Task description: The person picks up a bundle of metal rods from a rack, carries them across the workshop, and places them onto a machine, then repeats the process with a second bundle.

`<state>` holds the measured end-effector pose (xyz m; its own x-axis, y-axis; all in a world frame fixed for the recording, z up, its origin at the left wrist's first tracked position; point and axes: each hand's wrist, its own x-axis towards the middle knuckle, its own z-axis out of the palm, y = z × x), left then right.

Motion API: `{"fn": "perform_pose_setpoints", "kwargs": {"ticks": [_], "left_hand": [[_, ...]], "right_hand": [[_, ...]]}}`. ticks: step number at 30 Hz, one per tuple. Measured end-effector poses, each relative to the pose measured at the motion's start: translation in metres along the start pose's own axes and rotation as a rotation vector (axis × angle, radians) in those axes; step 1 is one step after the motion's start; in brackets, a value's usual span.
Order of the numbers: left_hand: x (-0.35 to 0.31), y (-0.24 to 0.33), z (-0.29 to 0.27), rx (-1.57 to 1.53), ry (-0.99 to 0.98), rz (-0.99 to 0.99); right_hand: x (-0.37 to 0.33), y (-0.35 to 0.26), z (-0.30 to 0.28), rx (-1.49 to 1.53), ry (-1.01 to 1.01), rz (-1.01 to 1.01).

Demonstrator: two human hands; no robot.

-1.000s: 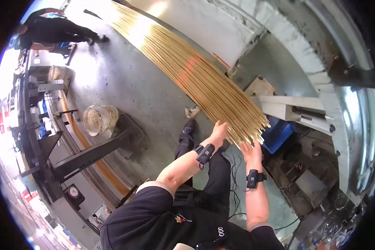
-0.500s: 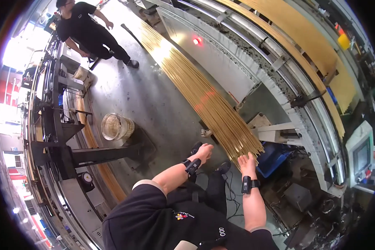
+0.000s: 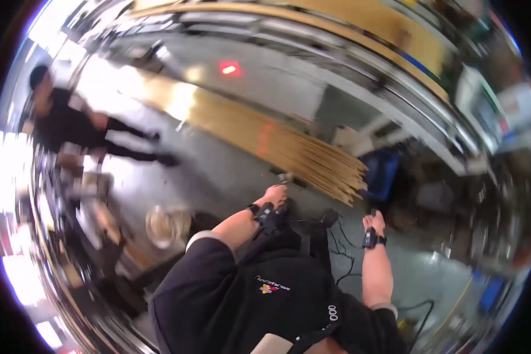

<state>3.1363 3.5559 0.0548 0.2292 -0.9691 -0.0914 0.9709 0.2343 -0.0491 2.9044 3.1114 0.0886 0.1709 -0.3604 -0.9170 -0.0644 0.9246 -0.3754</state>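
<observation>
A long bundle of thin gold-coloured strips (image 3: 230, 127) stretches from the bright far left toward me, its uneven near ends fanned out. My left hand (image 3: 275, 193) hangs beside the bundle's near edge, apart from it, with the fingers curled and blurred. Beyond the near ends, lower and to the right, is my right hand (image 3: 374, 222), its fingers bent. A small dark patch shows at its fingertips; I cannot make out whether it is held. Both wrists wear black strapped devices.
A person in black (image 3: 71, 121) stands at the far left. A whitish bucket (image 3: 159, 227) sits on the floor at left. Beyond the strips runs a long machine with a red light (image 3: 229, 69). A blue bin (image 3: 383, 174) lies by the strip ends; cables (image 3: 343, 253) trail near my feet.
The view has swung round, so the bundle now lies more level across it. My right hand has come away from the strip ends, and its fingers have bent. My left hand stays beside the bundle.
</observation>
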Motion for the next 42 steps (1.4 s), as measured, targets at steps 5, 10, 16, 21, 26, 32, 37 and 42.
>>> {"fn": "perform_pose_setpoints", "kwargs": {"ticks": [5,10,16,21,26,32,37,42], "left_hand": [[0.039,0.034,0.067,0.72,1.092,-0.161],[0.149,0.008,0.113,0.963,1.05,-0.427],[0.279,-0.135,0.14,1.207,0.868,-0.67],[0.373,-0.315,0.148,1.399,0.81,-0.859],[0.478,-0.509,0.164,1.438,0.803,-1.033],[0.595,-0.722,0.179,1.452,0.471,-1.128],[0.711,-0.887,0.158,1.451,0.393,-1.187],[0.85,-1.06,0.151,1.467,0.261,-1.283]], "right_hand": [[0.041,0.017,-0.118,0.236,-0.241,-0.217],[0.037,0.016,-0.233,0.675,-0.341,-0.494],[-0.037,-0.017,-0.346,0.824,0.571,-0.309],[-0.039,-0.034,-0.475,0.974,0.628,-0.298],[-0.032,-0.073,-0.609,0.962,0.572,-0.178],[-0.074,-0.219,-0.735,0.973,0.442,-0.422],[-0.104,-0.354,-0.828,0.844,0.326,-0.647],[-0.137,-0.485,-0.933,0.791,0.455,-0.741]]}}
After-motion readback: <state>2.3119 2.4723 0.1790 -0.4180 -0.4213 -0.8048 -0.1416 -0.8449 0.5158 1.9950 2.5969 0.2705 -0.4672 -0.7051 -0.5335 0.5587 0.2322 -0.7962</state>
